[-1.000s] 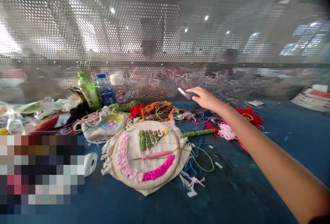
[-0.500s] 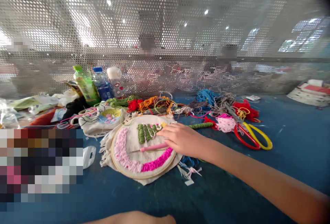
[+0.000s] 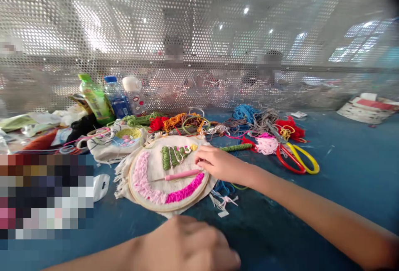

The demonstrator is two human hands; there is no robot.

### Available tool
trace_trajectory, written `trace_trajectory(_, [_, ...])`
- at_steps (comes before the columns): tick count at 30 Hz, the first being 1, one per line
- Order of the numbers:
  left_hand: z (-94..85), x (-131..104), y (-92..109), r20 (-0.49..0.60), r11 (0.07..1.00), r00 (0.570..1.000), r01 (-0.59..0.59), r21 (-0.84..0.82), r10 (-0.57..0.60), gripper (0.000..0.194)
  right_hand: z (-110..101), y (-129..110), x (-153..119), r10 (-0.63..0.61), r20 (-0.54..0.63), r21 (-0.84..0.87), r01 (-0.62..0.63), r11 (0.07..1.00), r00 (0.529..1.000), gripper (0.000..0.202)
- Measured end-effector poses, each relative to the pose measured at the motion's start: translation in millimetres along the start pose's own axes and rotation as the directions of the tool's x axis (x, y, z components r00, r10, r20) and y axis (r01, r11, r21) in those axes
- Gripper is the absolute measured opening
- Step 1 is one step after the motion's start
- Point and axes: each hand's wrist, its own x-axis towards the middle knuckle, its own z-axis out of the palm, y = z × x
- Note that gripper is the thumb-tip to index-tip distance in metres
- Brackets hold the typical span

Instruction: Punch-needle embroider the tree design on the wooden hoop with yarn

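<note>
A round embroidery hoop [image 3: 205, 190] stretches white cloth that bears a green tree, a yellow star and a curved border in light and bright pink yarn. Across the cloth lies a pink-handled punch needle [image 3: 181, 175], its metal tip pointing left. My right hand [image 3: 218, 163] rests over the hoop's right edge, slightly bent fingers just above the handle's end and not wrapped round it. Low in front of the hoop is my left hand [image 3: 193, 244], back upward and blurred. Its fingers curl down out of sight, so whether it holds anything is hidden.
Red-and-yellow-handled scissors [image 3: 301, 158] lie right of the hoop beside pink yarn [image 3: 266, 145]. Tangled yarn [image 3: 187, 122] spreads along the back. Bottles, including a green one [image 3: 97, 100], stand back left near a smaller embroidered piece [image 3: 107, 146]. A perforated metal screen [image 3: 212, 55] closes off the table's far side.
My left hand has risen into view from the bottom edge. My right hand has shifted slightly off the punch needle, showing more of its handle. The whole view has moved a little.
</note>
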Motion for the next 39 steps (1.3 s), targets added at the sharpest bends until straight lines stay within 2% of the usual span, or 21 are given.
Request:
trace_trajectory(1, [-2.1,1.5,-2.9,-0.092,0.986,0.986,0.125,-0.112,-0.136,0.016,-4.5,-2.4,-0.8,0.007,-0.044,0.034,-0.005,0.999,0.999,0.018])
trace_trajectory(2, [-4.3,3.1,-7.0,-0.176,0.937,0.939,0.250,-0.244,-0.296,0.014,-10.3,-5.2,-1.7,0.012,-0.092,0.064,-0.006,0.998,0.996,0.018])
trace_trajectory(4, [-9.3,6.6,-18.3,-0.255,0.744,0.756,0.418,-0.520,-0.603,0.010,-24.2,-12.4,-4.2,0.023,-0.173,0.112,-0.004,0.994,0.985,0.016])
trace_trajectory(5, [-11.9,8.3,-24.9,-0.243,0.641,0.677,0.428,-0.637,-0.695,0.014,-31.3,-16.5,-5.8,0.029,-0.195,0.129,-0.004,0.992,0.980,0.015])
trace_trajectory(6, [-14.3,9.8,-31.4,-0.219,0.557,0.629,0.408,-0.723,-0.746,0.018,-37.7,-20.6,-7.6,0.029,-0.205,0.139,0.000,0.990,0.978,0.015])
trace_trajectory(7, [-16.6,10.9,-37.3,-0.195,0.501,0.613,0.378,-0.778,-0.765,0.023,-43.0,-24.5,-9.4,0.022,-0.205,0.136,0.007,0.991,0.978,0.015])
trace_trajectory(9, [-20.1,11.9,-46.0,-0.141,0.440,0.619,0.363,-0.822,-0.773,0.028,-49.1,-31.1,-12.5,0.000,-0.179,0.113,0.021,0.993,0.984,0.016])
trace_trajectory(11, [-22.5,11.4,-49.9,-0.094,0.413,0.617,0.398,-0.819,-0.781,0.028,-49.8,-35.4,-14.6,-0.010,-0.123,0.100,0.022,0.995,0.992,0.016])
trace_trajectory(16, [-28.0,9.1,-49.2,-0.041,0.349,0.565,0.449,-0.823,-0.824,0.030,-44.9,-38.1,-15.9,-0.004,-0.018,0.041,0.004,0.999,1.000,0.018])
trace_trajectory(22, [-33.2,10.5,-49.9,-0.028,0.363,0.598,0.448,-0.817,-0.801,0.026,-45.0,-37.3,-17.3,-0.001,-0.015,-0.017,0.001,1.000,1.000,0.022])
trace_trajectory(31, [-33.2,6.8,-47.7,0.022,0.325,0.611,0.450,-0.832,-0.791,0.022,-41.1,-31.3,-18.0,-0.083,-0.036,-0.095,0.079,0.992,0.996,0.022])
trace_trajectory(35, [-33.3,6.8,-48.7,0.016,0.306,0.597,0.433,-0.848,-0.802,0.019,-40.1,-36.0,-18.5,-0.082,-0.068,-0.129,0.073,0.989,0.994,0.022])
trace_trajectory(39, [-33.2,7.3,-49.7,0.019,0.300,0.605,0.421,-0.856,-0.796,0.021,-35.4,-37.0,-18.6,-0.067,-0.029,-0.139,0.062,0.988,0.997,0.021])
